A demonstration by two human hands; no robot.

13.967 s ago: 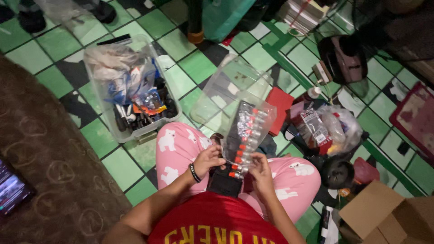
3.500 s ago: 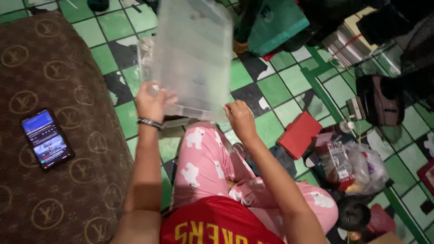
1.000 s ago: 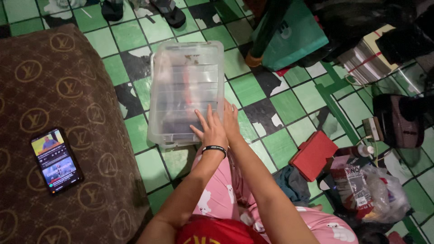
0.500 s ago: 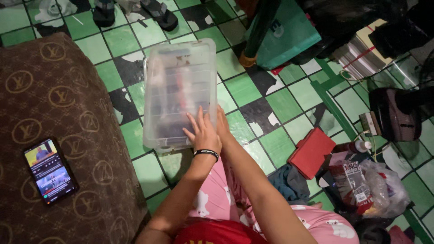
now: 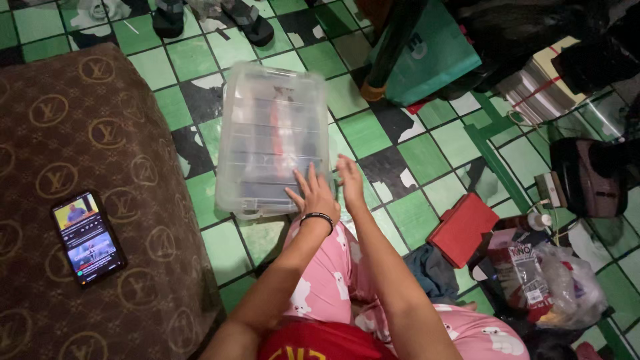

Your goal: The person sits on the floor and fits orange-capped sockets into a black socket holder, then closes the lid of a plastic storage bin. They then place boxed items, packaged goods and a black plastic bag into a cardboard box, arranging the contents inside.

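A clear plastic storage box (image 5: 273, 133) with its lid on lies on the green and black tiled floor in front of my knees. Dark and red items show dimly through the lid. My left hand (image 5: 312, 195), with a black wristband, rests flat on the near right corner of the lid, fingers spread. Just to the right, my right hand (image 5: 349, 179) hovers by the box's near right edge, fingers apart and holding nothing.
A brown patterned cushion (image 5: 80, 133) fills the left, with a lit phone (image 5: 88, 237) lying on it. To the right are a red box (image 5: 463, 228), a plastic bag of packets (image 5: 547, 277), a teal bag (image 5: 427, 53), stacked books (image 5: 543, 83) and sandals (image 5: 248, 20).
My right hand has slid off the lid to the box's right edge. The left hand stays pressed on the near corner. The box has barely shifted.
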